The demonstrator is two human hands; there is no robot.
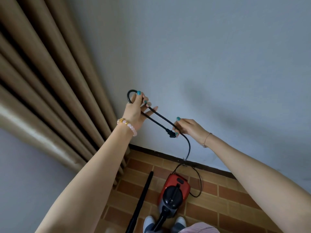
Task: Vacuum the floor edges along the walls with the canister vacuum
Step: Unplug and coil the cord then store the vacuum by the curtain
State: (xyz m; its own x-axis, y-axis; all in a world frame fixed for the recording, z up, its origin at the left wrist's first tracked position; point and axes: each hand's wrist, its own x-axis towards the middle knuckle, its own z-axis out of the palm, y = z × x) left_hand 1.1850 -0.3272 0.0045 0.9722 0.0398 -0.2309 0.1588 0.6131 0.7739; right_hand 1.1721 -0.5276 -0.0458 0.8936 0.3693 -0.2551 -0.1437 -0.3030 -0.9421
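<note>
- The person is holding the black power cord (189, 147) up in front of the wall (202, 64) with both hands raised.
- The left hand (136, 111) is closing its grip on a bend of the cord. Thumb and curled fingers are pinching it, and a small loop is standing out above the thumb.
- The right hand (186, 127) is pinching the cord between thumb and fingers. The plug (170, 134) is just beside its fingertips; I cannot tell if they are touching it.
- The canister vacuum (175, 187) is sitting on the brick-pattern floor (235, 199) near the dark skirting (168, 156), between the person's feet and the wall. Its black tube (143, 195) is lying to the left, near the curtain (42, 81).
- In my judgement, the step in hand is freeing the cord for plugging in. No socket is showing.
- To do it well, the hands should be drawing the cord out slowly and letting the loop open, so that no kink is forming. They should be taking the plug by its body, not by the wire.
- The slack beside the vacuum should be lying away from the feet.
</note>
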